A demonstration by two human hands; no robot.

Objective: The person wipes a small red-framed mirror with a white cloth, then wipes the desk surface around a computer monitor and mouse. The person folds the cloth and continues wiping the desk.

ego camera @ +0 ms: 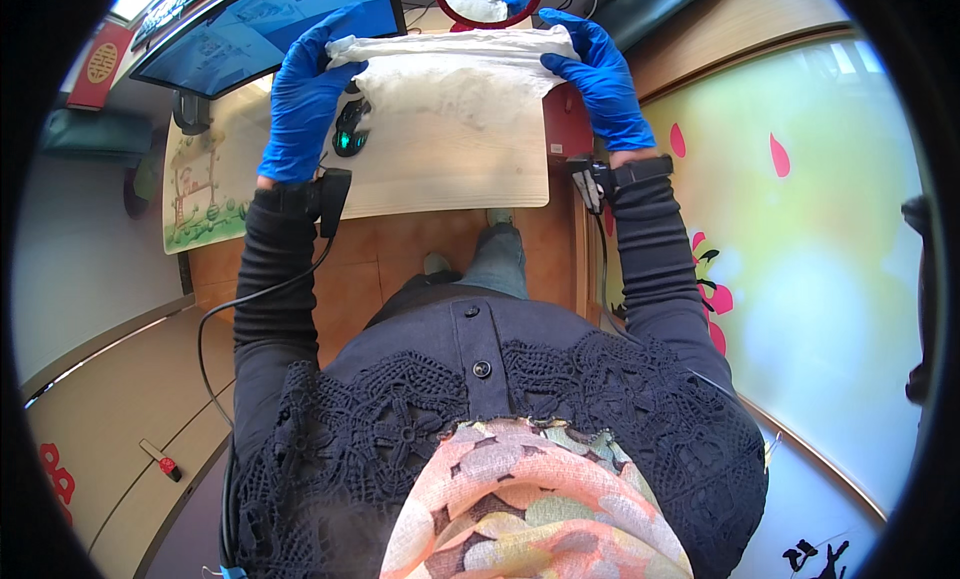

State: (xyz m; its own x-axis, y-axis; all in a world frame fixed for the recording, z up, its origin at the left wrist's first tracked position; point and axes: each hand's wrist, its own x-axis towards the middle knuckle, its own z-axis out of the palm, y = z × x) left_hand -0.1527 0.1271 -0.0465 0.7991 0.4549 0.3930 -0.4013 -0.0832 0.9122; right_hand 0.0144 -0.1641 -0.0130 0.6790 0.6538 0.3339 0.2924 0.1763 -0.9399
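A white cloth point(457, 72) with greyish smudges is stretched between my two blue-gloved hands above the desk. My left hand point(304, 98) pinches its left end between thumb and fingers. The right end is gripped the same way by my right hand point(596, 80). The cloth's upper edge is bunched into folds, and its lower part hangs loose with an uneven edge. Just under the cloth's left side, a black computer mouse point(350, 132) with green lights rests on the desk, partly covered from view.
The wooden desk point(457, 177) carries a printed mat point(202, 196) at its left. Behind stand a monitor point(277, 31) and a red-rimmed mirror point(487, 26) reflecting the cloth and a blue glove. Cables point(262, 290) run from wrist-mounted devices along both sleeves. A flower-decorated panel point(750, 189) stands at right.
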